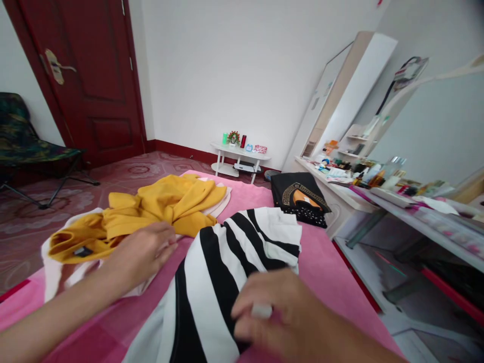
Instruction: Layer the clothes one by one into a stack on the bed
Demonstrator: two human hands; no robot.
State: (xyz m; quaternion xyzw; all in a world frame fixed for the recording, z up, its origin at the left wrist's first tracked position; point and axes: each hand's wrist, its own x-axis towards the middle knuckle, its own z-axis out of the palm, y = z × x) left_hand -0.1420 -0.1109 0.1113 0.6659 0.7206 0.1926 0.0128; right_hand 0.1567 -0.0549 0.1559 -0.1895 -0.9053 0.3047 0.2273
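Left hand (141, 252) lay flat, fingers loosely together, on the edge of the yellow garment (151, 209), where it met a white garment (56, 272) spread beneath it. Not a clear pinch; looked like pressing or gathering cloth. Right hand (287, 317) was close to the camera and blurred, fingers curled on the near part of the black-and-white striped garment (230, 252). Something small and pale sat at the fingertips; couldn't tell whether it was a tag or fabric. The striped piece lay mid-bed on the pink bed cover (325, 272), just right of the yellow one and touching it at the edge.

Risks, as I judged them:
- Yellow and striped pieces overlapped at the seam, so pulling one would likely drag or bunch the other.
- The white garment under the yellow hung toward the bed's left edge; a tug could have slid it off onto the floor.
- The black garment with gold trim (302, 196) sat at the far right corner of the bed, near the edge by the table (351, 194). Shifting the cover could have tipped it off.
- The table was crowded with bottles and small items; a swung sleeve could have knocked them.

Writing: none legible. A dark neck label (82, 250) showed on the yellow garment, too small to read. Bottle labels on the table were blurred.
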